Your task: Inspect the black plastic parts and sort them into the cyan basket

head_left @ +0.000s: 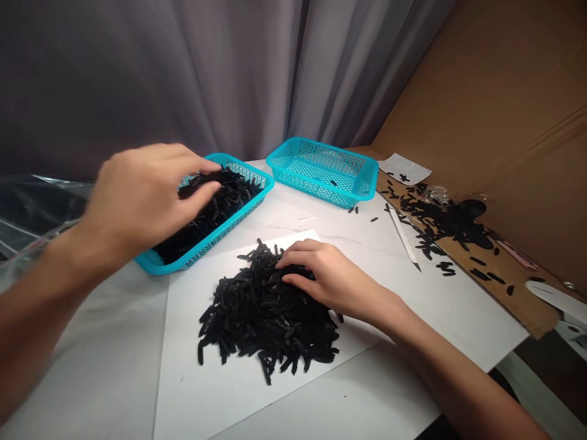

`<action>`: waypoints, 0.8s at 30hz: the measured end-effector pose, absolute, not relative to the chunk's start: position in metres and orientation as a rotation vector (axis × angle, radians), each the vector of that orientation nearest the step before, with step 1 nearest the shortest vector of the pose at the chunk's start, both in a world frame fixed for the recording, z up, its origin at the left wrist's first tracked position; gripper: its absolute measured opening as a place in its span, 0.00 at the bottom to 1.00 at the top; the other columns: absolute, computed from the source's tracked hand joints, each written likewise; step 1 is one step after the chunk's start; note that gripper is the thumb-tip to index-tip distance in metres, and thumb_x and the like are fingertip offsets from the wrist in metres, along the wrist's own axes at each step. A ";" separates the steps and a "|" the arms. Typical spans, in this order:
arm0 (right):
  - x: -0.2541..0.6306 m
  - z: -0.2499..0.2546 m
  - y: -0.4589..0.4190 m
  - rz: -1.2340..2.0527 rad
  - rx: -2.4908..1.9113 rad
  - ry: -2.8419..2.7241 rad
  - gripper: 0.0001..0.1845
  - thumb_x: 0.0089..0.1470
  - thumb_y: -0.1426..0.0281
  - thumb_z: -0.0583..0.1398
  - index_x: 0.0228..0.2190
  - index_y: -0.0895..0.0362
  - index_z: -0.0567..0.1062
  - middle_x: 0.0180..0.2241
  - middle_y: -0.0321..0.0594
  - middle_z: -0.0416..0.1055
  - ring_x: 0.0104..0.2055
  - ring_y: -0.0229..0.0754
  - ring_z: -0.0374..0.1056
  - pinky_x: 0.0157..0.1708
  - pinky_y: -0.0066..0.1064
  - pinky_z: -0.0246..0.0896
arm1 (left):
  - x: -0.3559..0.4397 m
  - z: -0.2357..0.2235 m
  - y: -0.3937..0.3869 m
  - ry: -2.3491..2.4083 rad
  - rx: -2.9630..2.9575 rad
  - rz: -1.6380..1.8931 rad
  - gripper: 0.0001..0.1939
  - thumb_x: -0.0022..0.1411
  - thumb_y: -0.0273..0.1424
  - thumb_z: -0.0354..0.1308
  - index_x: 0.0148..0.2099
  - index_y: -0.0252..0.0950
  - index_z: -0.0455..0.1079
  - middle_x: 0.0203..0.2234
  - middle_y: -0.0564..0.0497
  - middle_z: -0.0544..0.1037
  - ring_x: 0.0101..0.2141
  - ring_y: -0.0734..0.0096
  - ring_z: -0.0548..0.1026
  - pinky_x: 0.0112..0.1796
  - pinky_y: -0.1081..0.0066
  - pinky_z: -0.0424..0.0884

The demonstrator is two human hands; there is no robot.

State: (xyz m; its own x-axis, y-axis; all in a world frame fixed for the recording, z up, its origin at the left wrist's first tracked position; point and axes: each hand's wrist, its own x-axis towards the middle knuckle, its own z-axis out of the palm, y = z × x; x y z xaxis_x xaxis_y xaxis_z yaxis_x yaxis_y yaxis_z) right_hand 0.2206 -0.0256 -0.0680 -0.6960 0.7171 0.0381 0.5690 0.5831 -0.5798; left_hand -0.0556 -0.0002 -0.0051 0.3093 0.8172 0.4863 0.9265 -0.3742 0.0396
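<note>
Reaching over the filled blue basket (229, 227), left hand (137, 189): narrow thumb-to-finger gap, can't tell if it's pinching anything. Right hand (318, 269) is at the pile of black pieces (261, 318) on the white sheet (192, 397), fingers curled, hold unclear. Second blue basket (312, 190) sits farther back.

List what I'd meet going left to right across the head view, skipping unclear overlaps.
Clear plastic, nearer turquoise basket with black pieces inside, farther turquoise basket, white pointed tool, pink tool.
</note>
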 end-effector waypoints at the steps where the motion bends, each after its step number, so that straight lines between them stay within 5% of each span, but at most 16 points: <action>1: 0.220 -0.069 -0.025 0.781 -1.053 -2.527 0.07 0.61 0.75 0.63 0.41 0.57 0.81 0.42 0.45 0.78 0.44 0.46 0.73 0.45 0.38 0.68 | -0.052 -0.009 -0.001 -1.483 -2.470 -0.630 0.17 0.69 0.41 0.55 0.52 0.39 0.78 0.46 0.47 0.82 0.47 0.55 0.79 0.47 0.62 0.70; 7: 0.220 -0.065 -0.025 0.933 -1.040 -2.245 0.07 0.58 0.77 0.64 0.36 0.55 0.81 0.36 0.39 0.80 0.35 0.41 0.73 0.37 0.34 0.68 | -0.026 -0.032 -0.011 -1.022 -3.123 -0.437 0.11 0.66 0.39 0.61 0.48 0.43 0.78 0.39 0.51 0.83 0.38 0.65 0.80 0.37 0.70 0.69; 15: 0.218 -0.057 -0.031 1.389 -0.936 -1.654 0.04 0.56 0.70 0.66 0.32 0.58 0.79 0.31 0.37 0.74 0.30 0.36 0.69 0.26 0.26 0.69 | -0.007 -0.035 -0.025 -1.038 -3.145 -1.011 0.03 0.63 0.26 0.64 0.39 0.38 0.78 0.30 0.53 0.84 0.29 0.72 0.79 0.33 0.73 0.71; 24: 0.216 -0.058 -0.030 1.432 -0.879 -1.477 0.07 0.53 0.67 0.70 0.32 0.57 0.79 0.31 0.37 0.73 0.30 0.35 0.68 0.25 0.25 0.67 | 0.003 -0.039 -0.031 -1.383 -3.014 -1.386 0.02 0.61 0.30 0.67 0.38 0.38 0.80 0.30 0.55 0.85 0.28 0.73 0.80 0.33 0.75 0.76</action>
